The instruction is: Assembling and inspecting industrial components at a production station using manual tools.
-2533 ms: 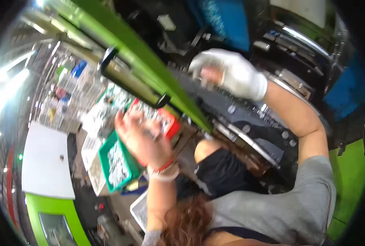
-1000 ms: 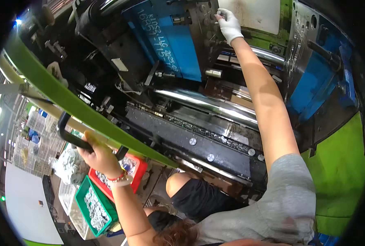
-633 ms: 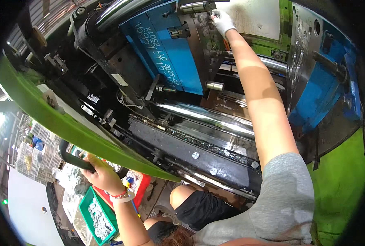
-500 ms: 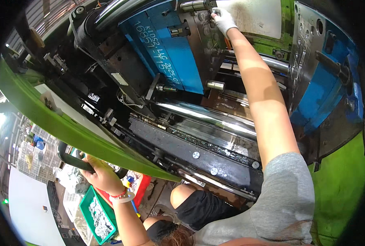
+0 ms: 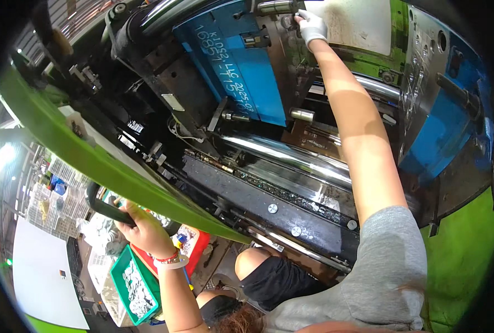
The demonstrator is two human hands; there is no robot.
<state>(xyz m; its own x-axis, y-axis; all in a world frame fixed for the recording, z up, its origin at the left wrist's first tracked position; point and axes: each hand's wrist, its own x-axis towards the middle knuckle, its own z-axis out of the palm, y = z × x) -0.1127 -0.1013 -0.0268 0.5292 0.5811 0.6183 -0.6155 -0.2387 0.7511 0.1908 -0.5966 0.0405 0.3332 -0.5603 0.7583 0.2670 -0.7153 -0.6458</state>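
My left hand (image 5: 148,236) is closed round the black handle (image 5: 109,210) on the green machine door (image 5: 124,183). My right arm stretches far into the opening of the moulding machine. On that side my right hand (image 5: 314,29), in a white glove, is at the face of the blue mould half (image 5: 233,72), just beside the upper steel guide pin (image 5: 277,7). Its fingers are pinched together, and whatever they hold is too small or hidden to tell. Across the gap stands the other mould half (image 5: 433,130), with a metal face and blue body.
Polished tie bars (image 5: 286,156) cross the opening below my right arm. A second guide pin (image 5: 302,115) sticks out lower on the mould. Beyond the door are a green tray (image 5: 136,288) of pale pieces, a red tray (image 5: 199,244) and stacked white baskets (image 5: 52,205).
The whole view has shifted slightly, so things appear a little further right. My left hand stays on the handle, and my right hand stays at the mould face near the pin.
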